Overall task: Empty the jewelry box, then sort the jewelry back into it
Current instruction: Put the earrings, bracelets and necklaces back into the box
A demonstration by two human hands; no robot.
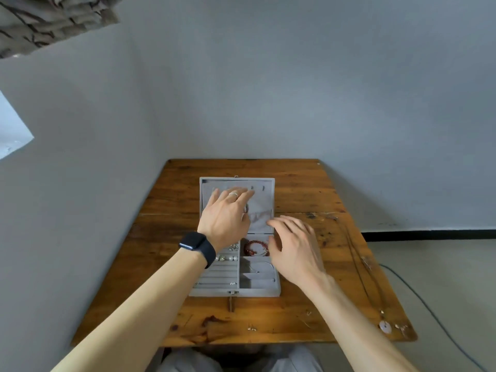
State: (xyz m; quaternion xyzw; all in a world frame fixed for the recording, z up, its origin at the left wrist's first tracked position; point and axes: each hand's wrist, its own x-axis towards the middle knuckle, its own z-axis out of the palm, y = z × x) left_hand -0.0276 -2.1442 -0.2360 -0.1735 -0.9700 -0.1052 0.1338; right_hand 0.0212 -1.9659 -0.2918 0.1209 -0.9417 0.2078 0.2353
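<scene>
A grey box [237,293] is seen lying open on a wooden table [171,200], its lid [264,202] laid flat on the far side. The left hand [226,218] is spread over the lid lining, fingers [248,194] extended and slightly fanned, with a ring [233,194] worn on one of them and a dark watch [197,247] on the wrist. Whether anything is pinched under this hand cannot be told; a small pale item shows just beside the thumb, but it is too blurred to name. The right hand [294,251] is held loosely open, its fingers pointing left over the hinge line of the box, and nothing is seen held in it.

Just under the right fingertips, in a right-hand compartment, a red bracelet [255,248] is lying. Below the left wrist, pearl earrings [226,258] are set in the ring slots, and a thin chain [261,267] lies in the compartment nearer than the bracelet. Well to the right of the right hand, a long necklace [359,259] is stretched along the table, ending in a pale round pendant [385,326] near the corner. Small studs [251,328] lie on the table near the person, well short of both hands.
</scene>
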